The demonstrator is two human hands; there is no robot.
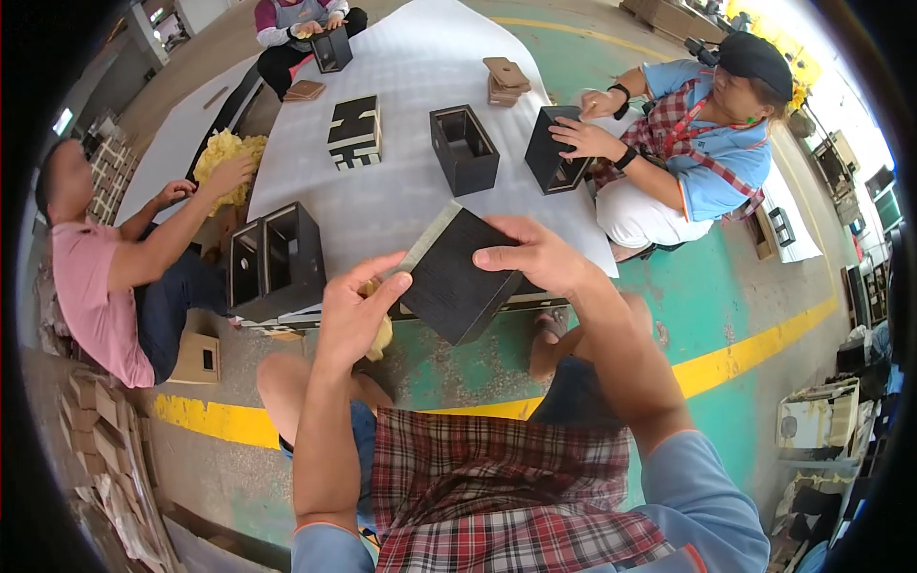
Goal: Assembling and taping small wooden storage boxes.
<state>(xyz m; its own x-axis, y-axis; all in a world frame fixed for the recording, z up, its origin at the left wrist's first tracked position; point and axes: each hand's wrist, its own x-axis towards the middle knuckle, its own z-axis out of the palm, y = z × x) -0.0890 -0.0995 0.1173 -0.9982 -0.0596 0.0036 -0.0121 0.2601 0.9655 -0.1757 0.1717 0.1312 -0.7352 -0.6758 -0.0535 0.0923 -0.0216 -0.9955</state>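
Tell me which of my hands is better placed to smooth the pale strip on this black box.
Probably your left hand: it sits at the near end of the pale strip, while your right hand holds the black box on the opposite side.

Box [458, 277] between left hand [353, 310] and right hand [537, 254], double box [279, 262] leftward, panel stack [505, 81] behind (beyond another box [468, 160]).

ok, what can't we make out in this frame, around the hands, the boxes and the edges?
All in the head view:
Held black box: its far face, turned away from the camera.
Right hand: some fingertips, hidden behind that box.
Two-opening black box: compartment bottoms, lost in shadow behind its walls.
Co-worker at the top: head, cut off by the upper edge.
Clutter at the right: small and fisheye-bent.
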